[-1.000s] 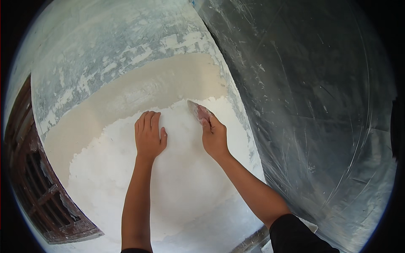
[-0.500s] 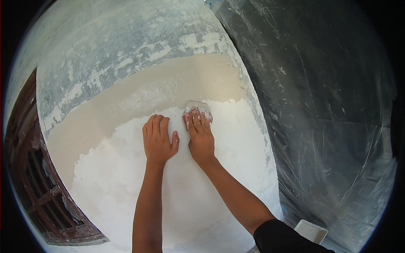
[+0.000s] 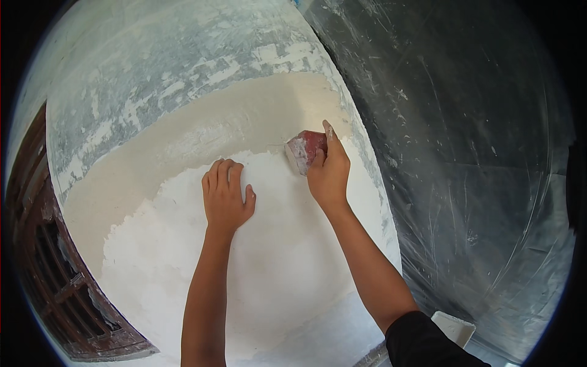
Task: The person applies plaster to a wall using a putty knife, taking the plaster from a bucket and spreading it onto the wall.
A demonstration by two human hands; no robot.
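My right hand [image 3: 331,174] grips a small red scraper [image 3: 308,145] with white smears over its broad, pale edge. Its thumb and fingers pinch the near end, and that pale edge points left. The scraper is over the ragged upper border of the white coat [image 3: 275,263] on the wall, beside a beige band [image 3: 244,113]; whether it touches the surface I cannot tell. My left hand [image 3: 227,194] lies flat on the white coat, fingers stretched out and thumb apart, holding nothing.
Above the beige band the wall [image 3: 177,61] is patchy grey-green with white marks. A brown wooden window frame [image 3: 67,287] borders it on the left. Dark plastic sheeting [image 3: 477,159] hangs along the right. A white tray [image 3: 454,327] sits at the lower right, partly behind my sleeve.
My right hand has moved right and slightly up, turning the scraper so its broad edge faces left instead of up. The left hand stays spread on the wall, shifted slightly in view.
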